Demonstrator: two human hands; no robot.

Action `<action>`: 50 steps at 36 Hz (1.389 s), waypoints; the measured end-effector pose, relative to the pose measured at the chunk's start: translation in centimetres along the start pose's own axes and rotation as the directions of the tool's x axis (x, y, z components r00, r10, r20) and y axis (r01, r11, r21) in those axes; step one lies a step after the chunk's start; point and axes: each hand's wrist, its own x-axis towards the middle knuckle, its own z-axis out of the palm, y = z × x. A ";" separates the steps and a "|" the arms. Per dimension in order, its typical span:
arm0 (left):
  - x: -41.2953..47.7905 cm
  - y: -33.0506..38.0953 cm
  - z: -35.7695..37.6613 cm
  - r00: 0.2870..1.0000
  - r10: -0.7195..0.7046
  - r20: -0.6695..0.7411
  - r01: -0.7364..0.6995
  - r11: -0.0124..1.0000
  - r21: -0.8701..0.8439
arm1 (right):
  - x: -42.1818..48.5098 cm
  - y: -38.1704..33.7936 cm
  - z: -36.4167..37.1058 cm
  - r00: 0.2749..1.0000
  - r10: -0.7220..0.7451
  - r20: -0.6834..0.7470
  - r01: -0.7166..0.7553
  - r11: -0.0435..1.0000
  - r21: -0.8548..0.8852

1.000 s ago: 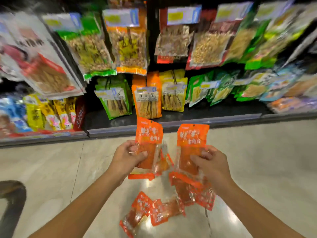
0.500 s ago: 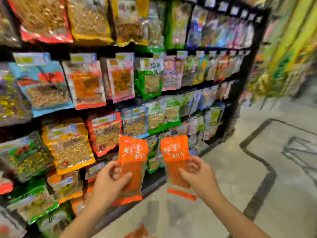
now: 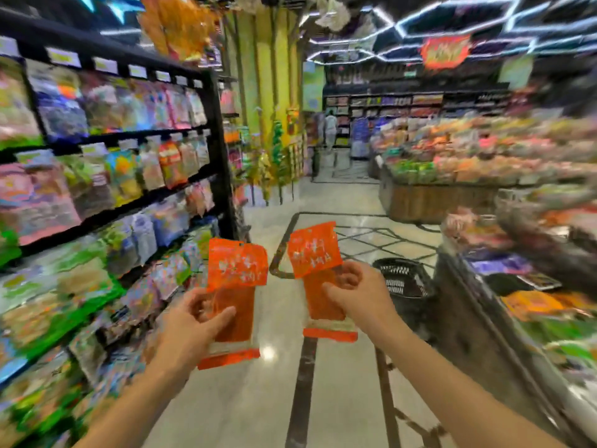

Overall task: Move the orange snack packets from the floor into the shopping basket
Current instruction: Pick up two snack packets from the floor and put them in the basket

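My left hand (image 3: 190,328) grips an orange snack packet (image 3: 235,270) upright by its lower half. My right hand (image 3: 361,295) grips a second orange packet (image 3: 313,250), also upright, a little higher and to the right. Both packets have white writing on the orange top and a clear lower part. A black mesh shopping basket (image 3: 403,279) stands on the floor just right of and beyond my right hand, beside a display stand. No packets show on the floor in this view.
A black shelf rack (image 3: 219,150) full of hanging snack bags runs along the left. Low display stands (image 3: 462,318) heaped with goods line the right. A pale tiled aisle (image 3: 258,399) with dark lines lies between. A person (image 3: 330,127) stands far down the aisle.
The view has swung right and up, from the floor pile past the shelf to the aisle. Both hands keep their packets raised. The basket has come into view on the right.
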 end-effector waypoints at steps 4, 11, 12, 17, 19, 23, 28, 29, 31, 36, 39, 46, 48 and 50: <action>3.3 2.8 9.2 0.994 -0.022 0.106 0.024 1.000 -0.016 | 4.3 3.0 -8.3 0.999 0.017 -0.051 -0.016 1.000 0.022; 8.8 8.0 27.2 0.978 -0.021 0.209 0.055 0.986 -0.159 | 11.7 8.1 -21.6 0.982 0.008 -0.188 -0.003 1.000 0.029; 9.5 8.5 29.5 0.974 -0.021 0.224 0.063 0.981 -0.181 | 12.8 8.7 -23.1 0.979 0.001 -0.204 0.002 1.000 0.013; 13.1 10.3 38.8 0.949 -0.047 0.312 0.114 0.973 -0.201 | 18.5 11.6 -29.0 0.965 -0.001 -0.261 -0.003 1.000 -0.013; 15.0 10.7 41.8 0.944 -0.045 0.327 0.111 0.976 -0.187 | 21.0 12.8 -30.4 0.966 0.008 -0.260 -0.013 1.000 -0.019; 19.9 10.4 46.7 0.947 -0.033 0.321 0.090 0.982 -0.164 | 27.1 15.6 -32.0 0.959 0.027 -0.284 -0.032 0.999 -0.013; 28.0 9.3 51.7 0.941 -0.034 0.338 0.087 0.986 -0.142 | 35.8 18.7 -32.1 0.950 0.018 -0.312 -0.020 1.000 -0.003; 29.8 9.0 52.5 0.941 -0.024 0.338 0.080 0.985 -0.152 | 37.5 19.2 -32.0 0.944 0.009 -0.329 -0.014 1.000 -0.013; 33.3 8.3 53.9 0.938 -0.023 0.346 0.083 0.984 -0.160 | 40.9 19.9 -31.7 0.933 0.000 -0.359 -0.010 1.000 -0.027; 41.6 7.4 58.1 0.925 -0.026 0.380 0.094 0.982 -0.161 | 48.7 21.3 -32.1 0.923 -0.013 -0.386 -0.013 0.998 -0.066; 45.7 6.8 61.5 0.911 -0.023 0.412 0.099 0.981 -0.165 | 52.8 22.7 -33.1 0.901 -0.020 -0.433 -0.017 0.997 -0.081; 53.1 4.9 70.8 0.881 -0.038 0.471 0.124 0.980 -0.153 | 61.8 28.2 -37.1 0.868 0.052 -0.494 -0.100 0.992 -0.071; 55.0 4.3 74.0 0.879 -0.054 0.475 0.135 0.981 -0.138 | 64.5 30.2 -38.4 0.866 0.063 -0.496 -0.112 0.991 -0.069; 56.6 3.9 77.3 0.876 -0.065 0.477 0.147 0.980 -0.136 | 67.3 32.3 -39.8 0.871 0.076 -0.486 -0.122 0.991 -0.062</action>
